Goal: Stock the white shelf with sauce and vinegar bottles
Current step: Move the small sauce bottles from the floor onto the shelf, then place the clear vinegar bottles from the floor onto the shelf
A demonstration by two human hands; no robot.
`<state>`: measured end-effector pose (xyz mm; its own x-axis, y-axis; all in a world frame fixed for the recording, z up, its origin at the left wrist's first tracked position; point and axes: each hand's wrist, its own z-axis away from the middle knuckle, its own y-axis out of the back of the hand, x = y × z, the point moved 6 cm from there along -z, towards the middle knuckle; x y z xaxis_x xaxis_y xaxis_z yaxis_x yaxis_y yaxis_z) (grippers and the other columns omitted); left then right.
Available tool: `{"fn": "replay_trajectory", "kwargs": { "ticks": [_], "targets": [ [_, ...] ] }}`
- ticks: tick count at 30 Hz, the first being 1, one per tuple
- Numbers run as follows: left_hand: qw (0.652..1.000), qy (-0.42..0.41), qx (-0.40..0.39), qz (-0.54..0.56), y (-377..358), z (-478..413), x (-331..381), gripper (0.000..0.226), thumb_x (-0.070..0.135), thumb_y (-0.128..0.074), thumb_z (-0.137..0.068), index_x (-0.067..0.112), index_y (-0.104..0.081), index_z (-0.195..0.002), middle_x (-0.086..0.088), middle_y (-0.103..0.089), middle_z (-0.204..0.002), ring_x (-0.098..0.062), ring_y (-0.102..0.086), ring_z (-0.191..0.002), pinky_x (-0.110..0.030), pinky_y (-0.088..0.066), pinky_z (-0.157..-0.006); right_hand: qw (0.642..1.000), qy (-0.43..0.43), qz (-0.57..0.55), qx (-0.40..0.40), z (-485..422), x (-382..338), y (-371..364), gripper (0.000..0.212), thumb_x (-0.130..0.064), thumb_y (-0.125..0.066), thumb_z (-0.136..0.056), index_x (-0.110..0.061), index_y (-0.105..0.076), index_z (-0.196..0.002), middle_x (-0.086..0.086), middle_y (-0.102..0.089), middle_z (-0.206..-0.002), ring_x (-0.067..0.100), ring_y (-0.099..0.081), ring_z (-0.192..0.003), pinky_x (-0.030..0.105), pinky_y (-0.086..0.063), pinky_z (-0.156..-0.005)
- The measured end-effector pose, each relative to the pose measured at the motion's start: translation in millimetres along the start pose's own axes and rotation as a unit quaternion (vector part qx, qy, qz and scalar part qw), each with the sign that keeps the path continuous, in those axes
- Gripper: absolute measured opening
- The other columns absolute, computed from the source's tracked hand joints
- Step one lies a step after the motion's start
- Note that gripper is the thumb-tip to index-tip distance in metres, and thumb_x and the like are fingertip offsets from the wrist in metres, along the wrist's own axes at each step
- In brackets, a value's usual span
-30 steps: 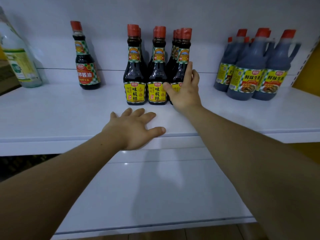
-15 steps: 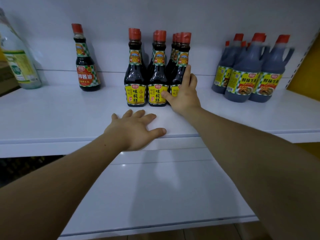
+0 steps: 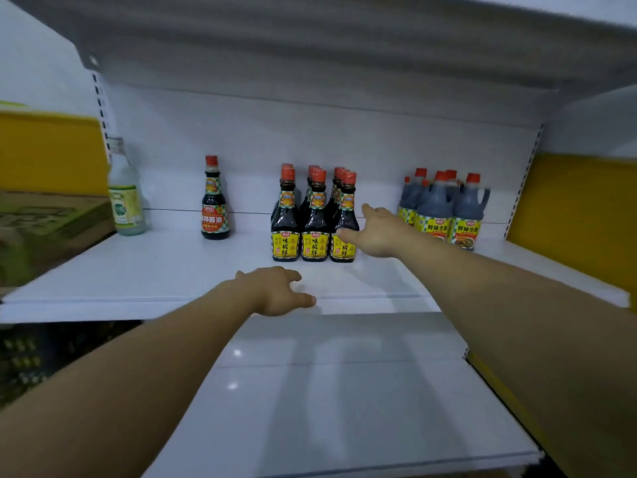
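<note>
Shelf front edge under left hand; right hand beside sauce bottles.

Upright on the glossy white metal shelf — a clear pale-labelled vinegar bottle far left, a lone dark red-labelled sauce bottle near it, a tight block of dark yellow-labelled sauce bottles mid-shelf, dark handled jugs at right.

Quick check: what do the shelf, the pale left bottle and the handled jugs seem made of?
Shelf: likely painted metal, glossy white; its lower board reflects light spots. Pale bottle: clear glass or plastic, see-through; I cannot tell which. Jugs: probably plastic, dull grey-blue, with moulded handles.
</note>
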<state>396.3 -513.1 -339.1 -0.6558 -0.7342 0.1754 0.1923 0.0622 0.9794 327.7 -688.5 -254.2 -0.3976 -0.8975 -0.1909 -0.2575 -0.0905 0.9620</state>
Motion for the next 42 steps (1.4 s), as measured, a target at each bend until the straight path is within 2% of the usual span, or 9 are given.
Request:
{"fn": "replay_trajectory", "kwargs": {
  "ticks": [5,9,14,19,22,27,36,42],
  "targets": [
    [0.999,0.017,0.046,-0.012,28,70,-22,0.077,0.070,-0.044,-0.084,0.032,-0.026,-0.148,0.003,-0.023,-0.157,-0.024,-0.025,-0.143,-0.053,-0.019,-0.114,0.998,0.055,-0.002,-0.001,43,-51,15,0.084,-0.068,-0.050,-0.085,-0.019,-0.028,-0.150,0.012,-0.038,-0.150,0.032,-0.044,-0.130,0.041,-0.040,-0.104],
    [0.997,0.045,0.056,-0.004,38,125,-44,0.076,0.065,-0.049,-0.085,0.031,-0.026,-0.148,0.001,-0.023,-0.157,-0.023,-0.028,-0.141,-0.046,-0.024,-0.115,0.996,0.094,0.011,-0.009,77,-95,20,0.081,-0.068,-0.050,-0.085,-0.018,-0.032,-0.146,0.009,-0.041,-0.146,0.031,-0.048,-0.125,0.042,-0.043,-0.100],
    [0.994,0.077,0.083,0.009,44,186,-65,0.075,0.062,-0.052,-0.085,0.030,-0.027,-0.148,0.002,-0.024,-0.157,-0.021,-0.027,-0.142,-0.042,-0.025,-0.116,0.989,0.140,0.028,-0.028,113,-145,20,0.087,-0.068,-0.043,-0.089,-0.017,-0.016,-0.154,0.009,-0.024,-0.158,0.030,-0.033,-0.139,0.042,-0.036,-0.109],
    [0.988,0.125,0.091,0.007,45,234,-90,0.075,0.060,-0.052,-0.086,0.029,-0.025,-0.149,0.001,-0.021,-0.158,-0.022,-0.024,-0.143,-0.041,-0.024,-0.116,0.978,0.205,0.018,-0.032,135,-195,17,0.084,-0.067,-0.042,-0.090,-0.017,-0.019,-0.153,0.010,-0.028,-0.156,0.031,-0.035,-0.138,0.042,-0.036,-0.108],
    [0.981,0.165,0.095,0.032,46,261,-108,0.075,0.060,-0.052,-0.087,0.028,-0.024,-0.149,0.001,-0.020,-0.158,-0.023,-0.030,-0.140,-0.041,-0.030,-0.113,0.969,0.244,0.013,-0.045,141,-228,9,0.085,-0.068,-0.040,-0.090,-0.018,-0.016,-0.154,0.008,-0.025,-0.158,0.030,-0.032,-0.140,0.044,-0.034,-0.110],
    [0.964,0.245,0.095,0.043,44,309,-148,0.076,0.059,-0.053,-0.087,0.029,-0.023,-0.150,0.000,-0.030,-0.154,-0.024,-0.040,-0.133,-0.039,-0.039,-0.105,0.946,0.318,-0.013,-0.065,156,-292,-5,0.086,-0.067,-0.040,-0.091,-0.017,-0.012,-0.156,0.008,-0.021,-0.160,0.030,-0.030,-0.142,0.040,-0.035,-0.108],
    [0.899,0.424,0.089,0.055,14,419,-225,0.072,0.056,-0.053,-0.089,0.028,-0.025,-0.149,-0.004,-0.031,-0.154,-0.026,-0.035,-0.137,-0.039,-0.035,-0.109,0.883,0.445,-0.016,-0.149,204,-434,-64,0.086,-0.068,-0.038,-0.092,-0.019,-0.008,-0.156,0.007,-0.013,-0.162,0.031,-0.023,-0.145,0.042,-0.033,-0.112],
    [0.830,0.543,0.077,0.103,-40,516,-280,0.073,0.056,-0.052,-0.089,0.028,-0.023,-0.150,-0.002,-0.023,-0.157,-0.026,-0.029,-0.140,-0.039,-0.029,-0.111,0.827,0.525,-0.014,-0.202,274,-526,-121,0.083,-0.067,-0.039,-0.092,-0.023,-0.011,-0.156,0.005,-0.016,-0.162,0.029,-0.031,-0.141,0.041,-0.042,-0.104]
  ]
}}
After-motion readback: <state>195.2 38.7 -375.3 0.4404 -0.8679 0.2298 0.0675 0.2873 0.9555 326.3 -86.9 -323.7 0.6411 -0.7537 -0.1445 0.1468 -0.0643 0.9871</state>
